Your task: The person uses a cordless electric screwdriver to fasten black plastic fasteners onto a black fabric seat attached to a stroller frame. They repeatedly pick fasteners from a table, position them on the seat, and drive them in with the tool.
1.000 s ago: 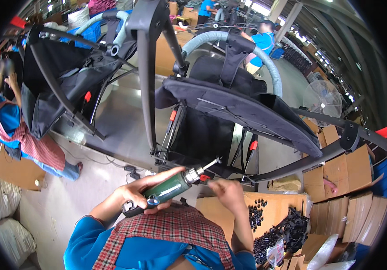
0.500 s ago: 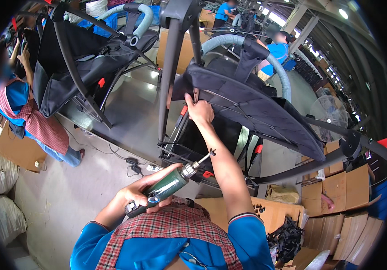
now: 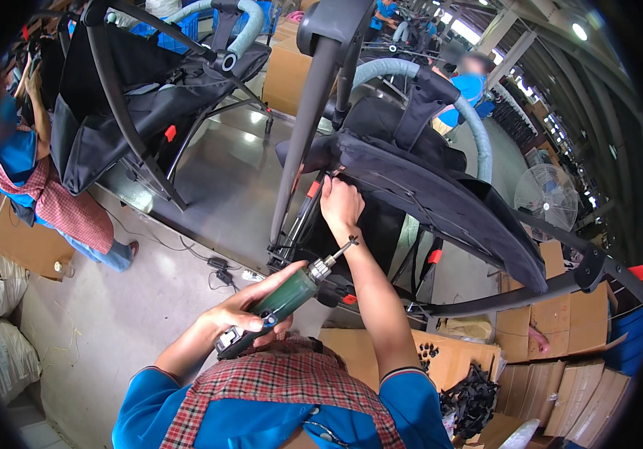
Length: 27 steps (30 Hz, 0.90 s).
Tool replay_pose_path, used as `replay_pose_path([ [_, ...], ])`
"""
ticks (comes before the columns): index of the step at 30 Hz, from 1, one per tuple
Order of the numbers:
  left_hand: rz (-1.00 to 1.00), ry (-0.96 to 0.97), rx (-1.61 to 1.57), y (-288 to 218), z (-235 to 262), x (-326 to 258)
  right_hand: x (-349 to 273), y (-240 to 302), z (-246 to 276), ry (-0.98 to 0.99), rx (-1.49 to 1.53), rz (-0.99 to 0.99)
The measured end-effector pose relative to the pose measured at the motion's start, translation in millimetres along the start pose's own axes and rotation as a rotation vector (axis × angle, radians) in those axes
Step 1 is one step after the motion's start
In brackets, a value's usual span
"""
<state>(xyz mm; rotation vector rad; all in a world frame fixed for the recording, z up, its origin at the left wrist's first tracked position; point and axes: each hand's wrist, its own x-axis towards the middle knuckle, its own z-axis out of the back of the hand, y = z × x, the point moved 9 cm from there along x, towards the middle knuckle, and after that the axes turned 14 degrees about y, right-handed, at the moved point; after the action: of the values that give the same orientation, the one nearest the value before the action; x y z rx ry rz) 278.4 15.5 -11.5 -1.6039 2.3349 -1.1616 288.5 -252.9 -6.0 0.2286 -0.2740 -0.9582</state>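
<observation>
My left hand [image 3: 243, 314] is wrapped around a green electric screwdriver [image 3: 285, 295], its bit pointing up and to the right. A small dark piece, perhaps a screw, sits at the bit's tip, which appears in front of my right forearm. My right hand [image 3: 341, 203] reaches forward, fingers closed, under the front edge of a black stroller seat [image 3: 441, 202]. Whatever is between those fingers is hidden. The stroller's dark grey frame tube [image 3: 302, 142] rises just left of that hand, beside a red-marked thin rod [image 3: 312, 190].
A second black stroller [image 3: 134, 97] stands at the left on the grey metal table [image 3: 216, 172], with a co-worker [image 3: 44, 179] beside it. Cardboard [image 3: 456, 359] with small black parts lies near my right arm. Boxes [image 3: 561, 322] and a fan [image 3: 546, 196] are at the right.
My right hand has shifted slightly down and right, its thumb coming off the seat's edge. The stroller appears somewhat lower and farther right. My left hand still holds the screwdriver.
</observation>
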Motion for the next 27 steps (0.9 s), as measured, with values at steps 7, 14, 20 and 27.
replay_pose_path([
  [7,-0.085,-0.286,0.338,-25.2,27.7,25.8,-20.9,-3.8,5.9,-0.319,0.13,0.307],
  [14,-0.146,-0.565,0.579,-34.0,53.8,46.8,-20.7,-4.4,0.4,-0.393,0.205,0.46],
  [20,-0.079,-0.637,0.635,-30.6,71.5,56.8,-14.2,-11.9,12.2,-0.312,0.399,0.517],
  [27,-0.112,-0.636,0.662,-30.1,66.6,54.7,-16.3,-14.1,10.4,-0.263,0.467,0.526],
])
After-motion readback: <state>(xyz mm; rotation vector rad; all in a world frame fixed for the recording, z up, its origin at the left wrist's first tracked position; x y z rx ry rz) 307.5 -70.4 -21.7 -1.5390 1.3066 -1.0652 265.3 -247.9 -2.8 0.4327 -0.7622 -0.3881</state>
